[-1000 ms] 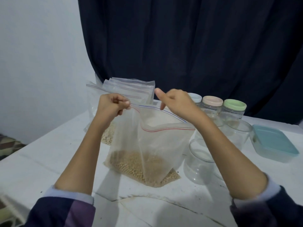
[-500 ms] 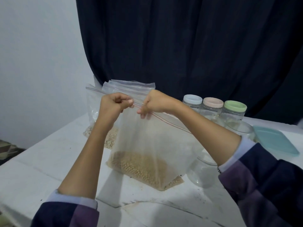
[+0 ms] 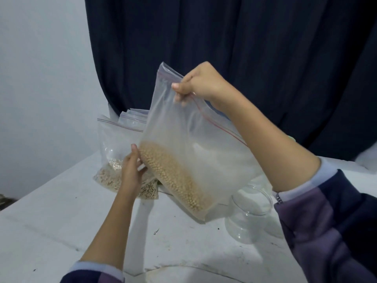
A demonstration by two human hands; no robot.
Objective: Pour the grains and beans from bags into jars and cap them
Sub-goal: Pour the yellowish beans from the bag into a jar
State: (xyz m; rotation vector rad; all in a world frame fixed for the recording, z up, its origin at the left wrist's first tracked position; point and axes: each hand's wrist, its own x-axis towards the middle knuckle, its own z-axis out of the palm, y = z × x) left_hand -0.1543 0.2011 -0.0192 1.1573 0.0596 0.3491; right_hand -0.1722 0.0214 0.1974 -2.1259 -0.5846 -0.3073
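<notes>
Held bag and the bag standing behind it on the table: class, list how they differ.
The held bag is lifted and tilted, its top pinched by the right hand and its bottom touched by the left hand; the standing bag rests on the table. The held bag holds round beans; the standing bag's contents look flakier. Both are clear zip bags.
</notes>
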